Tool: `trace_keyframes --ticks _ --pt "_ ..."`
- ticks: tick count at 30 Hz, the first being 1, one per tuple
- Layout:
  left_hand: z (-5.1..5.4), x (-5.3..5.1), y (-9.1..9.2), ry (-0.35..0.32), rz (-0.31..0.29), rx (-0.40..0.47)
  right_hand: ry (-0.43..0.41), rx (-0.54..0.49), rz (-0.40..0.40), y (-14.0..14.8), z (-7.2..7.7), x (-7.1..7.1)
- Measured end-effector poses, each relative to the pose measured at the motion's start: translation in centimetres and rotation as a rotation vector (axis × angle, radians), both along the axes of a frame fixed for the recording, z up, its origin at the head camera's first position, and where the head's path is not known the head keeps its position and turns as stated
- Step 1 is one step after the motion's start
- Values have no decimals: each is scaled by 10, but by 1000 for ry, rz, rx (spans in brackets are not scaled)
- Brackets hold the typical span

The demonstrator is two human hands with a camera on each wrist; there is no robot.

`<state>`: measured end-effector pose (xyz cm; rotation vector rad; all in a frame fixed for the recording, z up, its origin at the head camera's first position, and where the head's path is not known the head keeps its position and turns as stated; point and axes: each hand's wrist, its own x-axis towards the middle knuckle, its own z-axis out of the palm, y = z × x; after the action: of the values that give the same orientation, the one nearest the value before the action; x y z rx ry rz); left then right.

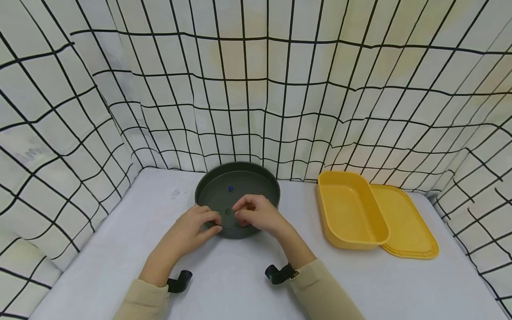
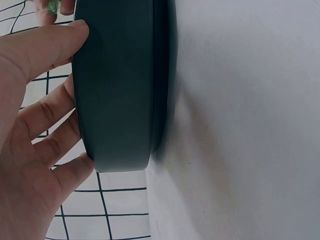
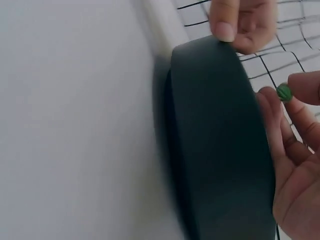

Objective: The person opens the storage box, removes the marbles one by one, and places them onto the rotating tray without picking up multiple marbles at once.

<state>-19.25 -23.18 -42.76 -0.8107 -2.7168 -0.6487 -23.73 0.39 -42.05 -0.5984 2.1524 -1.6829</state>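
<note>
A round dark green pan stands on the table. Inside it lie a blue marble and two green marbles, one of them between the hands. My left hand holds the pan's near-left rim, its thumb against the outer wall and the other fingers over the edge. Over the near-right part of the pan, my right hand pinches a green marble between thumb and fingertip. In the head view the fingers hide that marble.
A yellow rectangular container stands right of the pan, overlapping a flat yellow lid. White cloth covers the table. Behind and at both sides rise white walls with black grid netting. Each wrist carries a black camera.
</note>
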Motion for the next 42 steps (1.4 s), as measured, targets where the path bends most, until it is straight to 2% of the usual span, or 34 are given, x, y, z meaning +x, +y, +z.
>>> trace_keyframes --ticks 6,11,16,21,24,27,29,31,34,36,39,42 --pt "1 1 -1 8 -24 22 222 302 18 -9 -1 2" --pt "1 2 -1 24 -38 34 312 475 68 -13 0 3" --pt "1 2 -1 32 -29 29 329 533 86 -16 4 6" --pt "1 3 0 19 -21 23 339 542 88 -16 5 7" --pt "1 2 0 12 -22 24 355 505 57 -14 2 10" --pt "1 2 0 13 -24 26 344 373 0 -10 -3 14" --pt "1 2 0 14 -22 26 263 193 -27 -4 -5 16" --pt "0 1 0 15 -20 25 148 -2 -46 6 -4 18" --pt "0 0 0 15 -15 20 0 -198 -55 26 3 23" --pt "0 -1 1 9 -10 15 -22 -219 -62 43 11 27" --pt "1 0 1 -1 -1 9 26 -183 -87 69 20 31" --pt "2 1 1 -1 8 5 72 -133 -150 96 27 32"
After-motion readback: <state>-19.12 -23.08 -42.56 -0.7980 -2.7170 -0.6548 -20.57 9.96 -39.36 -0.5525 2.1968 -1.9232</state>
